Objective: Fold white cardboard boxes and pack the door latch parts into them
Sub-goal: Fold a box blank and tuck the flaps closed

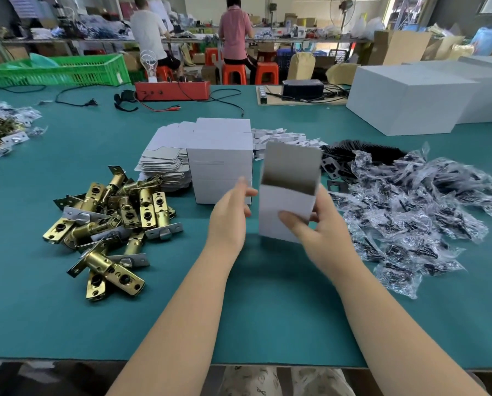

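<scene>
Left of the grip lies a pile of brass latches [110, 224]. The left hand [230, 215] hovers beside the small white box [289, 195], fingers relaxed, holding nothing. The right hand [319, 227] grips that box (top flap up, blurred). Bagged parts [410, 201] lie right.

Both forearms are bare to the near edge of view — no sleeves, watch, rings or gloves on the left hand [230, 217] or the right hand [322, 227]. Below the table edge, the lap shows pale trousers [279, 380] — cream fabric printed with small dark motifs.
</scene>
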Available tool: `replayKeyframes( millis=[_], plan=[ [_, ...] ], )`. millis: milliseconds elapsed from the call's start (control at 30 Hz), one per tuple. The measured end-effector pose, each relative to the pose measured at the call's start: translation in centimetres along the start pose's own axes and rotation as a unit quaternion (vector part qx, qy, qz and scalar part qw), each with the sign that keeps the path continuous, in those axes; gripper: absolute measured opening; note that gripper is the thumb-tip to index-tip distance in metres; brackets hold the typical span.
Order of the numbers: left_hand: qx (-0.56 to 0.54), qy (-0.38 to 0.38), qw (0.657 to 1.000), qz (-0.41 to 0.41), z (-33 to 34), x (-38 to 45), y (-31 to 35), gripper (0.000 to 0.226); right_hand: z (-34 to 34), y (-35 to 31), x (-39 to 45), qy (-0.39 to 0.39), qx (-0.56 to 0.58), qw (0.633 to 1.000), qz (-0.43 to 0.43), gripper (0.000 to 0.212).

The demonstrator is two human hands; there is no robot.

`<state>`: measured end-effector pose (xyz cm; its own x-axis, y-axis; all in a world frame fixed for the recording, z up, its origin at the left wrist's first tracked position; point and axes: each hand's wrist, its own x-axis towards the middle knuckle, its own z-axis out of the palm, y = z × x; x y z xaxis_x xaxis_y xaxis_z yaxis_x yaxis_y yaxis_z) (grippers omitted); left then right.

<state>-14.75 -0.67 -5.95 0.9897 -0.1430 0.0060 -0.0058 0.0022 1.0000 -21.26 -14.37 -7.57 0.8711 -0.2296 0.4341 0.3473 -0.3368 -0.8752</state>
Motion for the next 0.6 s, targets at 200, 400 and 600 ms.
replayKeyframes(
  millis=[200,400,600],
  plan=[
    [-0.067,-0.081,0.983,0.148,-0.2,-1.2,0.1,0.063,0.6,-0.1,-0.6,0.001,-0.088,0.996,0.019,0.103],
    [-0.087,-0.004,0.993,0.083,-0.4,-1.1,0.2,0.048,1.3,-0.9,-0.6,0.025,-0.216,0.967,-0.132,0.107],
    [-0.057,-0.033,0.990,0.123,-0.2,-1.0,-0.3,0.034,1.0,0.0,-0.4,0.063,-0.102,0.991,-0.053,0.092]
  ],
)
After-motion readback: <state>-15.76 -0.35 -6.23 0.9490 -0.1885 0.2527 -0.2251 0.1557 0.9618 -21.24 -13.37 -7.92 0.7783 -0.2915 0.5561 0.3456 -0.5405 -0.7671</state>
